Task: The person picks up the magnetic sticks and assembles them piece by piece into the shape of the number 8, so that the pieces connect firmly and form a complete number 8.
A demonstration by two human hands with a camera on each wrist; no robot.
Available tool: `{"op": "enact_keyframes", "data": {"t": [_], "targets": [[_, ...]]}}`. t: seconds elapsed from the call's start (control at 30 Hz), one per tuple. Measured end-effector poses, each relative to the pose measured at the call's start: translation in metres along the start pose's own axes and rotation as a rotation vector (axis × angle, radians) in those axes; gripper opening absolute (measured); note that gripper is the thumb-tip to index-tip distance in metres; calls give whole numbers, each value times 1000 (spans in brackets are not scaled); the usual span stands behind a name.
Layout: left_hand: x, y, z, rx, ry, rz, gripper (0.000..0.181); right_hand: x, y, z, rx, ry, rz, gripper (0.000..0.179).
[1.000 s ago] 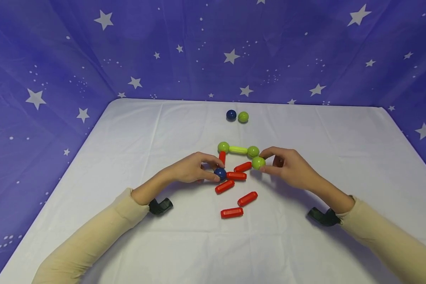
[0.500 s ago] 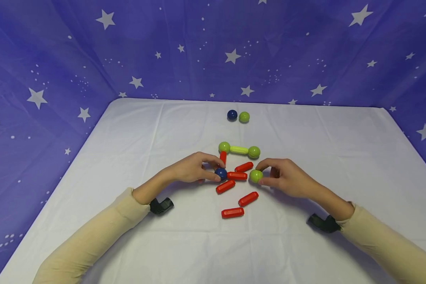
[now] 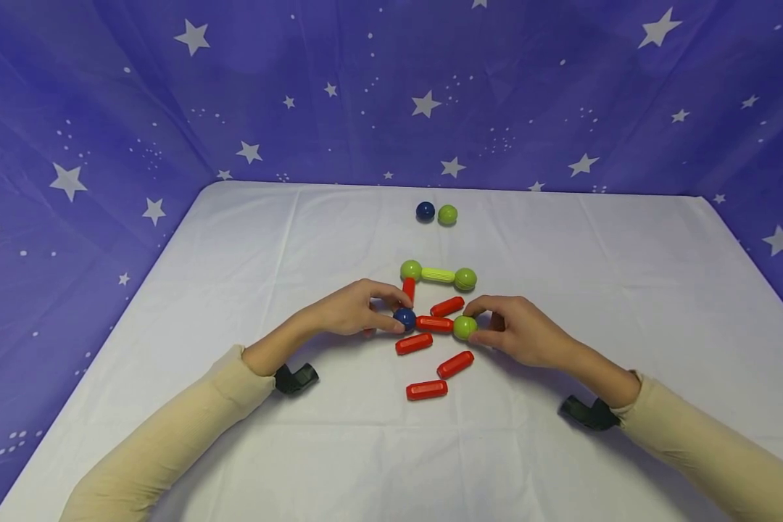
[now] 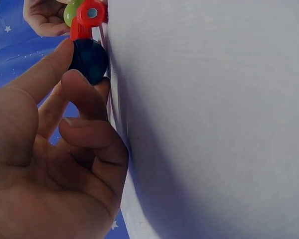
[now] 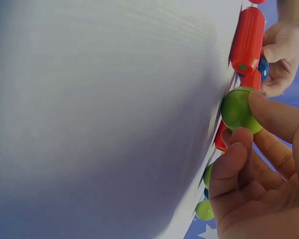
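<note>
We note left hand pinching a glossy navy-blue ball, right hand pinching a lime-green ball. Red faceted plastic rod between touches both, well in from the far edge of the white-clothed table.

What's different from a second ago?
The right hand brought its green ball closer and slightly left, so it now meets the red stick at the blue ball. Nothing was let go. The left hand still pinches the blue ball, and the yellow stick lies where it was.
</note>
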State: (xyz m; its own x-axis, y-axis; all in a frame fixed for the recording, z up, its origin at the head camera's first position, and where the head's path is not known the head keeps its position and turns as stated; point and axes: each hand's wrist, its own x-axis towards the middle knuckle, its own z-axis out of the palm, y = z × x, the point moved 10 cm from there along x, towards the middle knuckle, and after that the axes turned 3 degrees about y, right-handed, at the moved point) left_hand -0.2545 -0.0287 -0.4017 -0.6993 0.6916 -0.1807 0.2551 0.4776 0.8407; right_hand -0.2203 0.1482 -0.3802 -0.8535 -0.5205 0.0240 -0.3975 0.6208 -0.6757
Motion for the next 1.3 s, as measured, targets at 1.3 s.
{"op": "enact_keyframes", "data": {"t": [1.3], "targets": [[1, 2, -2, 46, 16, 20, 37, -1, 0, -3, 21, 28, -12, 38]]}}
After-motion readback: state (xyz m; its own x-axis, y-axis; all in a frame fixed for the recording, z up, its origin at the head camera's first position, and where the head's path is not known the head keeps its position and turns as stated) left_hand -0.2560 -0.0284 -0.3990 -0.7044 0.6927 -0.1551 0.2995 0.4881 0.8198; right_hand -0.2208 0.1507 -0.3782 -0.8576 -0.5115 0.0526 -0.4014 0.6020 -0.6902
